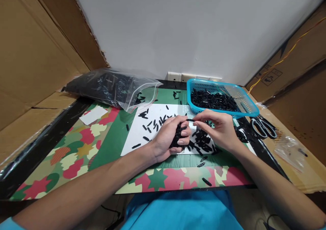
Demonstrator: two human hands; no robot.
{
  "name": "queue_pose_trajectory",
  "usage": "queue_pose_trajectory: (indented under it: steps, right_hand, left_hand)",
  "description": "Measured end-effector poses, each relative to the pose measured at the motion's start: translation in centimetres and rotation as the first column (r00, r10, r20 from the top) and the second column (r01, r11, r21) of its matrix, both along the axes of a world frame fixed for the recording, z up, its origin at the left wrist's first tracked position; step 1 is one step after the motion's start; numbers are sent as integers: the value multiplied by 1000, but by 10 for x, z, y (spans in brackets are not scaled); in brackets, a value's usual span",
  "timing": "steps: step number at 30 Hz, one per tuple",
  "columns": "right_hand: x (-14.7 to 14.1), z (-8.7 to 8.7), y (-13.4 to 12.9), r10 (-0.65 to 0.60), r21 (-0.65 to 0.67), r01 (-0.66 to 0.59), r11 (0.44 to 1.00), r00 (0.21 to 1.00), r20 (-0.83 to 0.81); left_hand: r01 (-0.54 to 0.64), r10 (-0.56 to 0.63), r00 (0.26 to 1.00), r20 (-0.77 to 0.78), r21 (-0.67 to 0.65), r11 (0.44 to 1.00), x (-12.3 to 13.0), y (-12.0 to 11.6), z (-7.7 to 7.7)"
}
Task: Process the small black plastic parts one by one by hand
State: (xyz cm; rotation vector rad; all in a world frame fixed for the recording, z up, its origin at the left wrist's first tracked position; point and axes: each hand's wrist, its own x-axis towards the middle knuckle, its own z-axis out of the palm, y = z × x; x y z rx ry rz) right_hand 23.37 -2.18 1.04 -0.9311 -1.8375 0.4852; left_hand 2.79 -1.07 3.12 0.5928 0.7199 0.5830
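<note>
My left hand [166, 135] is curled around a bunch of small black elongated plastic pieces [179, 135], held over a white sheet [134, 131]. Between the thumb and forefinger of my right hand [219, 126] is one end of a single black piece [190, 120]; its other end meets the thumb side of my left hand. More black pieces [203, 140] lie heaped on the sheet beneath my right hand, and others are scattered left of my left hand. What kind of part they are I cannot make out.
A blue plastic basket [221, 112] of black pieces stands at the back right. At the back left lies a filled zip bag [107, 85]. Scissors [263, 127] and a small clear bag [290, 153] rest on the right. Cardboard [38, 36] walls the left side; a white paper [93, 115] lies nearby.
</note>
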Motion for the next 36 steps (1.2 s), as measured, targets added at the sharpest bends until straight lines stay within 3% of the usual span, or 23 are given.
queue_pose_trajectory:
  steps: [8,13,22,32,36]
  right_hand:
    - [-4,3,-3,-34,168,34,985,999,1]
    - [-5,4,-4,-57,179,55,982,998,7]
    - [-4,4,-5,-77,121,73,990,997,27]
    - [-4,4,-5,6,-65,-10,998,999,-54]
    - [-4,3,-3,20,-78,-25,997,998,-68]
  left_hand:
    - [33,-33,999,-6,23,999,0,-1,0]
    - [35,-35,999,-7,28,999,0,0,-1]
    - [25,-26,1000,15,56,998,0,-1,0]
    - [7,-7,1000,-2,133,991,0,-4,2]
    - [-4,11,999,-38,187,982,2,-5,3]
